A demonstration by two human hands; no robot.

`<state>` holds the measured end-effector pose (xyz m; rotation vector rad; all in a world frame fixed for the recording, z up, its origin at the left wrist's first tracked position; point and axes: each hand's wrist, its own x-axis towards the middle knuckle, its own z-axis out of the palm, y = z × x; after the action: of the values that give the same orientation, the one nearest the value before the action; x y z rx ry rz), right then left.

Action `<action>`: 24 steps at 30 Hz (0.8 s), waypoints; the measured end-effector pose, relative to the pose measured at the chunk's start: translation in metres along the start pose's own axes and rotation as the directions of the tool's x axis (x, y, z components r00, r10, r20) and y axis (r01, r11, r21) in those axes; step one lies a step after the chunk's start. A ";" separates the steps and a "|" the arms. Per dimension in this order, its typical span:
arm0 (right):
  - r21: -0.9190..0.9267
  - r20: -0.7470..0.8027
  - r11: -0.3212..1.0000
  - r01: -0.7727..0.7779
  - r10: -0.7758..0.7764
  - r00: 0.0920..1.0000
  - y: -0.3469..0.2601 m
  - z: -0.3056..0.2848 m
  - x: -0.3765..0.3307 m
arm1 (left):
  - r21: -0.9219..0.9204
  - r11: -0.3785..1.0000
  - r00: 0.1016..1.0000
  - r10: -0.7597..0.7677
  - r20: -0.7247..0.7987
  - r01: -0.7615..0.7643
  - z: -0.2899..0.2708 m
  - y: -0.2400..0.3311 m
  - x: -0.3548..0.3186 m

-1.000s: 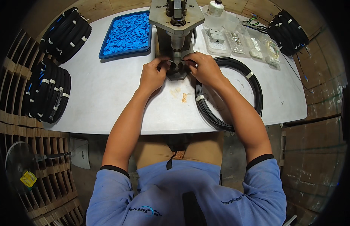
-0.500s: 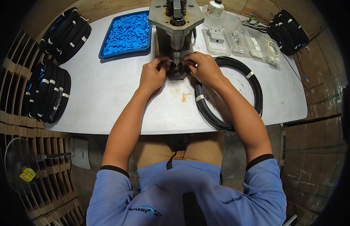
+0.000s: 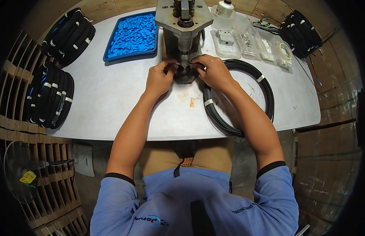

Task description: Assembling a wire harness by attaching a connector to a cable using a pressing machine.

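Note:
A grey metal press (image 3: 184, 24) stands at the far middle of the table, and both my hands meet at its tooling (image 3: 185, 67). On the left side of the tool, my left hand (image 3: 160, 78) is closed in a pinch on something small and pale that I cannot make out. Across from it, my right hand (image 3: 214, 70) pinches a thin black cable at the tool's right side. The cable's tip is hidden at the tool. Under my right forearm lies a coil of black cable (image 3: 270, 94) bound with white tape.
A dark blue tray (image 3: 129, 58) of small blue parts sits left of the press. Several taped black coils (image 3: 51, 96) line the left edge; more coils (image 3: 301, 33) sit far right. Clear bags of small parts (image 3: 245, 43) and a white bottle (image 3: 224, 8) stand behind the right hand.
Both hands hold almost the same place at the press tool. At the lower left, the fan with its yellow tag has turned slightly.

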<state>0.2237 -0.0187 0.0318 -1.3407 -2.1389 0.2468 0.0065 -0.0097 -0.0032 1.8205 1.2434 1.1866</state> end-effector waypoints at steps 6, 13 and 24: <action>0.015 0.006 1.000 0.003 -0.003 1.000 0.001 0.000 0.000 | -0.002 1.000 1.000 -0.006 0.010 0.006 0.000 0.000 0.001; 0.006 0.003 1.000 0.008 -0.008 1.000 -0.002 -0.001 0.000 | -0.003 1.000 1.000 -0.003 0.012 0.003 0.000 -0.002 0.001; 0.008 0.008 1.000 -0.005 0.005 1.000 0.000 0.000 0.000 | 0.009 1.000 1.000 -0.006 0.009 0.006 0.000 -0.002 0.000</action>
<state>0.2235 -0.0186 0.0322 -1.3424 -2.1394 0.2635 0.0060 -0.0088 -0.0044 1.8256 1.2498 1.1697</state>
